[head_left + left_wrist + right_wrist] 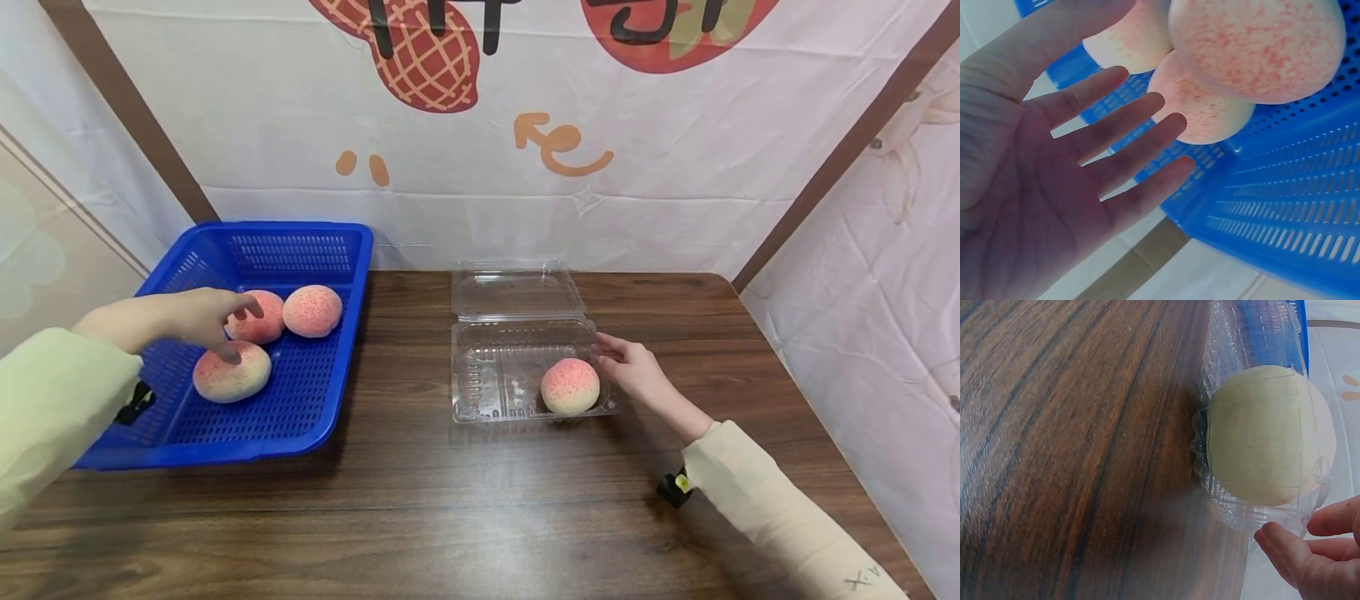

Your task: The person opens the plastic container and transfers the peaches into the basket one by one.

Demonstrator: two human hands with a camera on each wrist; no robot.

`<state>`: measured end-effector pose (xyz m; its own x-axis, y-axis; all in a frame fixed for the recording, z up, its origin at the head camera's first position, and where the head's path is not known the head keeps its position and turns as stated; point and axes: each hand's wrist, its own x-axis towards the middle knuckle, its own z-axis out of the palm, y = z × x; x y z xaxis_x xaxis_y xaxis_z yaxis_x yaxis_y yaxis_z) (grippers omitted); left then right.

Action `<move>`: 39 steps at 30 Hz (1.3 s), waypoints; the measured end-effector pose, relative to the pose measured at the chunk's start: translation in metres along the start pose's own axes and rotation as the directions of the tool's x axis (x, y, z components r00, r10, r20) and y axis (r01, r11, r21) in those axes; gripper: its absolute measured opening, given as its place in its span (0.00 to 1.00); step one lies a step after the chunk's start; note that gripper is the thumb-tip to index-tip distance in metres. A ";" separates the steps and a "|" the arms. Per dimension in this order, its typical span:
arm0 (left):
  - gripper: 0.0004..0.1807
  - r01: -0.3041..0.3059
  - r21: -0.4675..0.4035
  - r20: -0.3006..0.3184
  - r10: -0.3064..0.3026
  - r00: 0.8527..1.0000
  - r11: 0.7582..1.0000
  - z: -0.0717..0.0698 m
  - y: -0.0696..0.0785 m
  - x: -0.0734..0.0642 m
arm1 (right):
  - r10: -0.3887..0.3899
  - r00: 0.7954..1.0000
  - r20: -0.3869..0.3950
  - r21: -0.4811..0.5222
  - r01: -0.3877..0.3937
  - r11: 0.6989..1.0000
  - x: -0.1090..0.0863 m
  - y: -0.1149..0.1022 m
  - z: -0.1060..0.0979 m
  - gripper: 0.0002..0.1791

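My left hand point(183, 318) hangs over a blue plastic basket point(352, 333), fingers apart and loosely bent. Beneath its thumb lies a pink-and-cream peach point(232, 379); whether they touch I cannot tell. Two more peaches, one point(258, 321) partly hidden by the fingers and one point(312, 311) to its right, sit in the basket. In the left wrist view, the palm is bare, with a large peach point(1260, 50) beyond the fingers. My right hand point(636, 371) pinches the right rim of a clear clamshell container point(476, 392). A single peach point(571, 387) rests in its right side.
The container's hinged lid point(517, 292) is folded back toward the wall. Both stand on a dark wooden table point(465, 508). A white printed cloth point(480, 225) hangs behind the table, and another cloth point(877, 267) hangs along the right.
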<state>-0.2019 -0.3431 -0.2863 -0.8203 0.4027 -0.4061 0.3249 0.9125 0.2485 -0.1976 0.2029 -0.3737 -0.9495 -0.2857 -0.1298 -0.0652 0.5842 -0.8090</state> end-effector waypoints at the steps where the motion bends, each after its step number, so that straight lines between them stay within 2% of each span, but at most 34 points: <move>1: 0.35 -0.003 0.006 -0.012 0.003 1.000 1.000 -0.001 0.001 0.000 | 0.000 1.000 0.000 0.000 0.000 1.000 0.000 0.000 0.000 0.25; 13: 0.34 -0.059 0.060 -0.129 0.066 0.989 0.996 -0.018 0.017 0.003 | 0.000 1.000 0.004 0.011 0.000 1.000 0.000 0.000 0.001 0.26; 19: 0.35 -0.064 0.091 -0.148 0.077 0.986 0.994 -0.022 0.023 0.004 | 0.006 1.000 0.001 0.008 -0.006 1.000 -0.001 -0.002 0.001 0.25; 31: 0.32 -0.070 0.096 -0.180 0.086 0.980 0.993 -0.029 0.032 0.004 | 0.001 1.000 0.003 0.003 -0.001 1.000 0.000 -0.001 0.000 0.25; 39: 0.32 -0.104 0.089 -0.224 0.122 0.967 0.991 -0.035 0.047 0.005 | 0.001 1.000 -0.003 0.005 -0.001 1.000 0.000 -0.003 0.000 0.25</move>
<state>-0.2076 -0.3010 -0.2457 -0.8591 0.4844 -0.1652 0.4490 0.8683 0.2106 -0.1973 0.2012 -0.3717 -0.9506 -0.2825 -0.1289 -0.0624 0.5805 -0.8119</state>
